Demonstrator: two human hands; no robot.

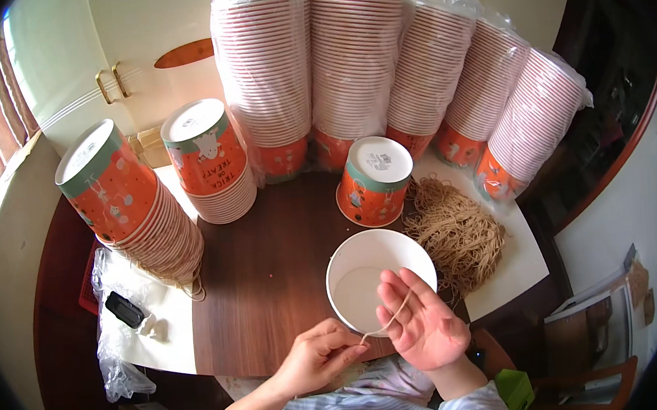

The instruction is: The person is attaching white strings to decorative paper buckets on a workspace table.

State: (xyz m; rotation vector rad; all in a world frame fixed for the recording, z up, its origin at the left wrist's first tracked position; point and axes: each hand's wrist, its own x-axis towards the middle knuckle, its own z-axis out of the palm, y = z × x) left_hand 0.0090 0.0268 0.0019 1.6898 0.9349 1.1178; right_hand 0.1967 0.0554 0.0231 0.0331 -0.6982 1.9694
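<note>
My left hand (322,355) pinches a thin beige cord (390,324) between thumb and forefinger. The cord runs up to my right hand (423,325), which is turned palm up with its fingers stretched out, and lies across them. Just behind my hands stands a white paper bucket (349,262), mouth up; my right fingers overlap its front rim from this angle. Beyond it an orange and green paper bucket (374,189) rests upside down. A tangled heap of beige cords (456,237) lies to the right of both buckets.
Tall plastic-wrapped stacks of paper buckets (354,54) line the back of the brown table (251,305). Two shorter upside-down stacks stand left: one with cords (163,235) around its lower rims, the other (207,161) behind. Clear plastic and a black tray (124,309) lie at the left edge.
</note>
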